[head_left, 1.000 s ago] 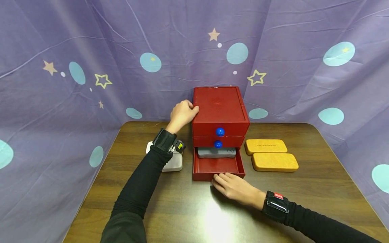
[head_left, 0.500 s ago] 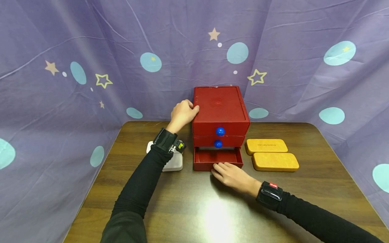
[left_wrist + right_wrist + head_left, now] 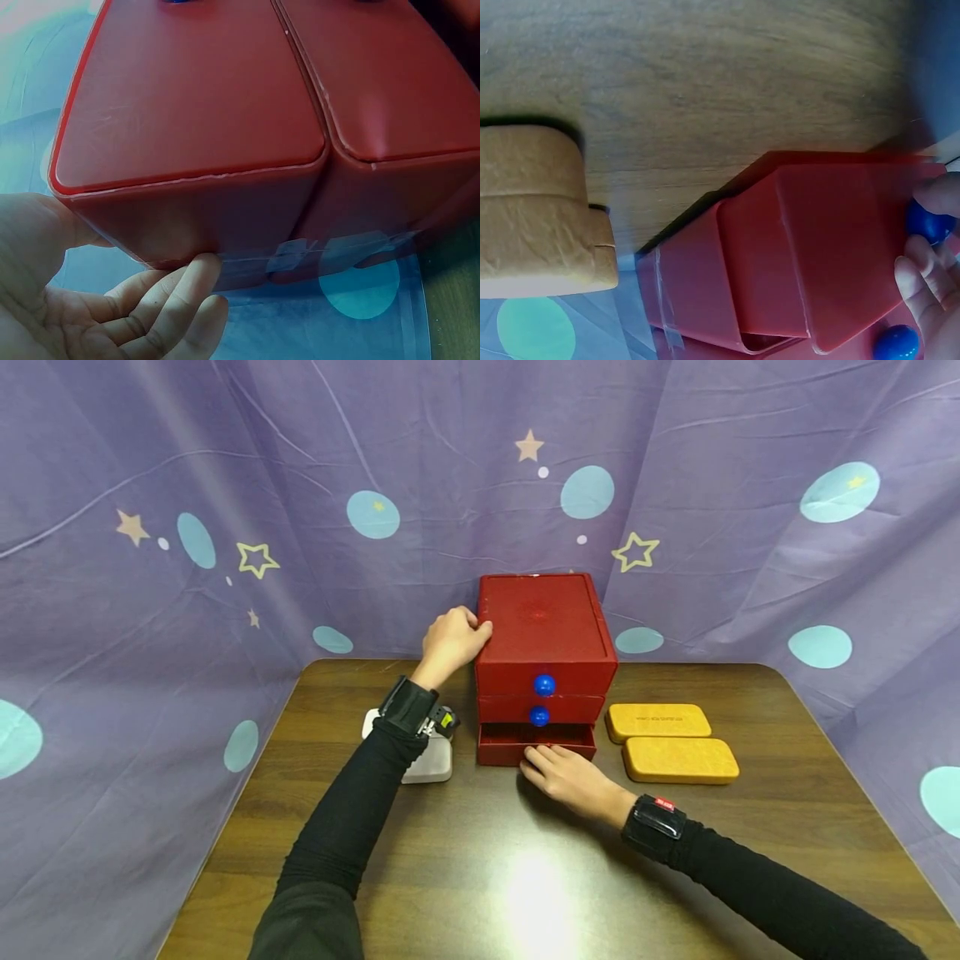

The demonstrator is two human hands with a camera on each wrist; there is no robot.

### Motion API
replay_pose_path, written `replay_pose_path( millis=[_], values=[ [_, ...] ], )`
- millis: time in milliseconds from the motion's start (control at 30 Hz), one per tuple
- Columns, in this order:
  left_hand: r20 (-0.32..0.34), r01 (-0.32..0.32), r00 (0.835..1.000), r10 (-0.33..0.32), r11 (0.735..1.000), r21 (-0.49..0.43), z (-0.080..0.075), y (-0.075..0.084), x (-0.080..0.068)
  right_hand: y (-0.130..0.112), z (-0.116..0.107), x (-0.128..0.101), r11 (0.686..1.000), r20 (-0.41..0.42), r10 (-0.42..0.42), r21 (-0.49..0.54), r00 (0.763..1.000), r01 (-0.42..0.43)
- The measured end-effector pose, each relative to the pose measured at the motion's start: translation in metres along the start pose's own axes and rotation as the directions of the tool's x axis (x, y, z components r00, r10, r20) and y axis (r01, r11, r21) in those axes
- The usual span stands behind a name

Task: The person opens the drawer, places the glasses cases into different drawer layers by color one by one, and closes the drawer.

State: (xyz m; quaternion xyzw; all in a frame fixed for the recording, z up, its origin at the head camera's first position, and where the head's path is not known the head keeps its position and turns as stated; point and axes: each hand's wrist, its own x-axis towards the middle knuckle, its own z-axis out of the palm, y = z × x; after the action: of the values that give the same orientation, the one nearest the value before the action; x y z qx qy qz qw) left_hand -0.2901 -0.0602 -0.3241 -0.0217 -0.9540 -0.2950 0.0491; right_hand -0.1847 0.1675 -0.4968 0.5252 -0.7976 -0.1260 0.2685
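Observation:
A red three-drawer cabinet (image 3: 536,610) stands at the back of the table, its bottom drawer (image 3: 498,753) partly pulled out. My left hand (image 3: 452,642) holds the cabinet's left side toward the back, thumb over the top edge. In the left wrist view, the left fingers (image 3: 169,300) bend against the cabinet's rear. At the bottom drawer's front is my right hand (image 3: 566,779); in the right wrist view its thumb and fingers pinch a blue drawer knob (image 3: 930,221). The strip of drawer that shows is bare; its rear lies hidden under the cabinet.
Two yellow glasses cases (image 3: 678,760) lie side by side right of the cabinet. Left of it, a white case (image 3: 429,762) is partly covered by my left forearm. A purple patterned curtain (image 3: 720,485) hangs behind the wooden table (image 3: 420,877).
My right hand has moved toward the cabinet, and the bottom drawer has slid in with it. The grey glasses case in the drawer has gone out of sight. My left hand stays put.

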Motion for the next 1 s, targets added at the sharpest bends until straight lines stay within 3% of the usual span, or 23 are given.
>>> replay_pose_path(
  millis=[1000],
  values=[
    [0.007,-0.004,1.000,0.004,1.000,-0.009,0.000,0.000,-0.001,0.019,0.023,0.004,0.998,-0.052,0.044,0.042,0.998,-0.042]
  ],
)
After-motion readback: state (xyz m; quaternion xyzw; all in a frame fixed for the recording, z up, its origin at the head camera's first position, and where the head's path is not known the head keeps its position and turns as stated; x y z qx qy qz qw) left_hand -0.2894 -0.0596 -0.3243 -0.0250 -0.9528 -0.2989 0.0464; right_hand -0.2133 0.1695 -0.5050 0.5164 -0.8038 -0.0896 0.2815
